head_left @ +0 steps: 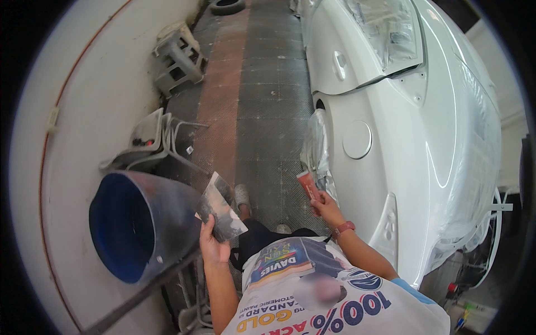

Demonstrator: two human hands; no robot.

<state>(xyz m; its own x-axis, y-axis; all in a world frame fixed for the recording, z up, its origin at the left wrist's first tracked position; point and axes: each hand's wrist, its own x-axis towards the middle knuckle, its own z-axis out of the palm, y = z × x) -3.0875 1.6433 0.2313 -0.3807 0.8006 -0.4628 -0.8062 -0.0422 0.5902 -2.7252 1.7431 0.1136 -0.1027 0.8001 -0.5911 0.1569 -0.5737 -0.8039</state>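
My left hand (214, 245) grips the lower edge of a flat rectangular sheet (222, 207), grey with dark and whitish smears, thumb on its face. I cannot tell whether the sheet is card, metal or plastic. In my right hand (329, 212) is a red squeeze tube (307, 185) with a pale flat end pointing up and away; my fingers wrap its lower part. Both things are held in front of my body, apart from each other. The tube is close to the side of a white car (385, 162).
Plastic masks the car's window (391, 36) and wheel (316, 145). At left stand a drum (176, 215) with a blue inside, a grey chair (149, 131) and stacked stools (178, 64) along the wall. A tyre (228, 6) lies on the matted floor (268, 111) far ahead.
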